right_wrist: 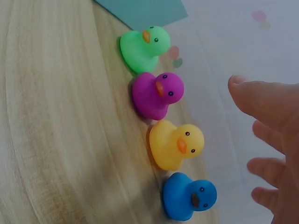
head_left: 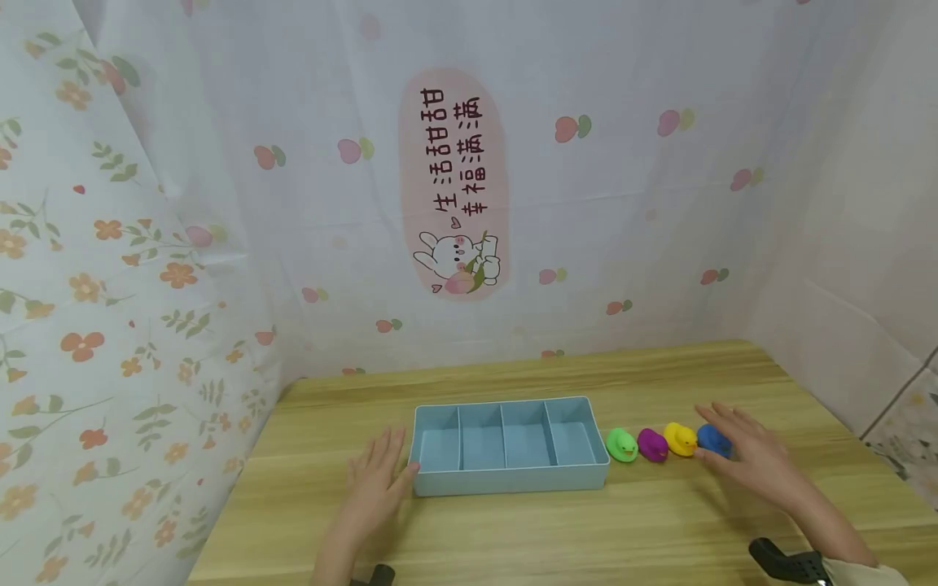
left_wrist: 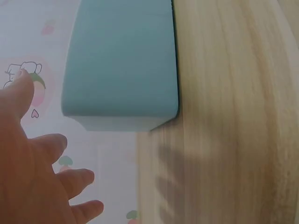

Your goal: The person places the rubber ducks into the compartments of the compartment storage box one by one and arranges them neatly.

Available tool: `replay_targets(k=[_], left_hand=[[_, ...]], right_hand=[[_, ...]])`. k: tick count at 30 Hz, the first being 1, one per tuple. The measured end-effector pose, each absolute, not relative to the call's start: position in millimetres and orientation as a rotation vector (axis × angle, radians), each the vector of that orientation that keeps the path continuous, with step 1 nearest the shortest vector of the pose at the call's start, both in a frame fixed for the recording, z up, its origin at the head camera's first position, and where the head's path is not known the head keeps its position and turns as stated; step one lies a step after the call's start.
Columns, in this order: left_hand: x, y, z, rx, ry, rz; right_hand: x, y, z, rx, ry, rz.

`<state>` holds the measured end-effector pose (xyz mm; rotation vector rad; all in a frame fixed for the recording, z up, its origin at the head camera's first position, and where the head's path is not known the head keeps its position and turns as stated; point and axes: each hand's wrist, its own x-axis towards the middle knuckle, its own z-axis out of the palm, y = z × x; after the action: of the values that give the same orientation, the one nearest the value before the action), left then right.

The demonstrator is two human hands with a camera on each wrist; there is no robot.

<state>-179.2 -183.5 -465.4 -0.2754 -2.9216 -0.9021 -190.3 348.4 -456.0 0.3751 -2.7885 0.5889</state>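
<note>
A light-blue box (head_left: 511, 480) with several compartments in a row stands on the wooden table. My left hand (head_left: 375, 486) is at its left end, fingers spread, the thumb close to the box's corner; in the left wrist view the box's end wall (left_wrist: 122, 60) lies beyond the fingers. To the right of the box sit rubber ducks in a row: green (head_left: 622, 445), purple (head_left: 652, 445), yellow (head_left: 681, 439) and blue (head_left: 713, 440). Over the blue duck's right side hovers my right hand (head_left: 755, 460), its fingers apart and holding nothing. All ducks stand upright in the right wrist view.
The wooden table (head_left: 513, 541) extends in front of the box and ducks. A white printed cloth (head_left: 623, 220) hangs behind it, with a flowered cloth (head_left: 110, 342) on the left. Dark straps (head_left: 787, 561) show at the wrists.
</note>
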Motion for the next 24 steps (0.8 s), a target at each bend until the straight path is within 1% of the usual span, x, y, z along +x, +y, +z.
replay_targets(k=[5, 14, 24], left_hand=[[-179, -185, -468, -0.258, -2.924, -0.845], [-180, -182, -477, -0.305, -2.922, -0.858], [-180, -176, -475, -0.267, -2.927, -0.898]], right_hand=[[-192, 355, -464, 0.38, -2.762, 0.566], [-195, 366, -481, 0.435, -2.684, 0.716], [-197, 378, -494, 0.338, -2.717, 0.828]])
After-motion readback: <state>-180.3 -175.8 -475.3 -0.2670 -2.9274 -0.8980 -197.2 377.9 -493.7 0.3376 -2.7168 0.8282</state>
